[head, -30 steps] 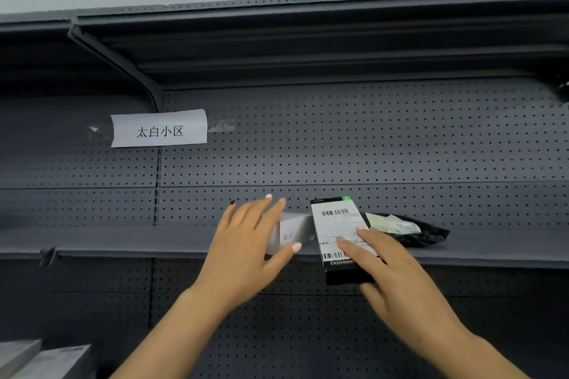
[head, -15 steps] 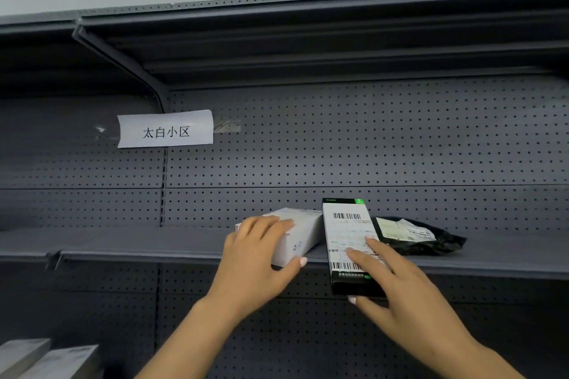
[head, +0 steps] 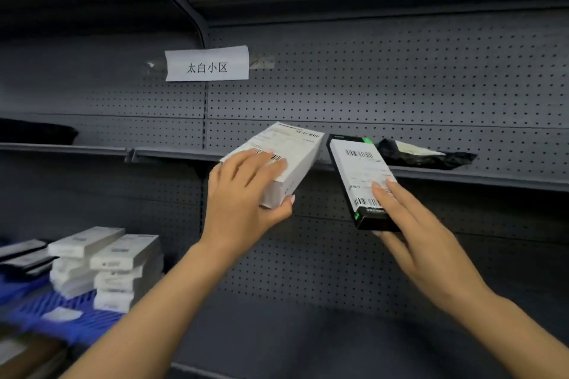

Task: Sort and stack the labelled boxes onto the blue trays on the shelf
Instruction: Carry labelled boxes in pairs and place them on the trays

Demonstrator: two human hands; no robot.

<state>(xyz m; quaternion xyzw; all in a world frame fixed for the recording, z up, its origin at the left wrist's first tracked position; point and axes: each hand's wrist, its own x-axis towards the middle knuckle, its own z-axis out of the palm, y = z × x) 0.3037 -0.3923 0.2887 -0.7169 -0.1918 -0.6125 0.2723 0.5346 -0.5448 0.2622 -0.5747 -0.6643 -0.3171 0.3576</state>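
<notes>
**Head view: a labelled box in each hand at the shelf edge**

Head view shows the left hand (head: 243,194) grasping a white box (head: 283,160), fingers spread across its labelled top and thumb hooked under the near corner. The box is tilted and lifted at the front of the shelf (head: 462,177). The right hand (head: 409,224) grasps a black box (head: 360,178), fingers on its label and thumb beneath the near end; this box hangs out past the shelf edge, its far end near or on the ledge, I cannot tell which.

Both boxes look like light, stiff cardboard with smooth faces, so a grip across the width near the middle should hold them steadier than a pinch at one end. The paper labels may be slick.

Just right of the black box lies a crumpled black bag (head: 431,157) with a label, touching or nearly so. Above the white box a paper sign (head: 207,64) is taped to the pegboard. Well below and left of the white box, stacks of white boxes (head: 117,268) sit on a blue tray (head: 61,311); those stacks leave limited room to set more down.
</notes>
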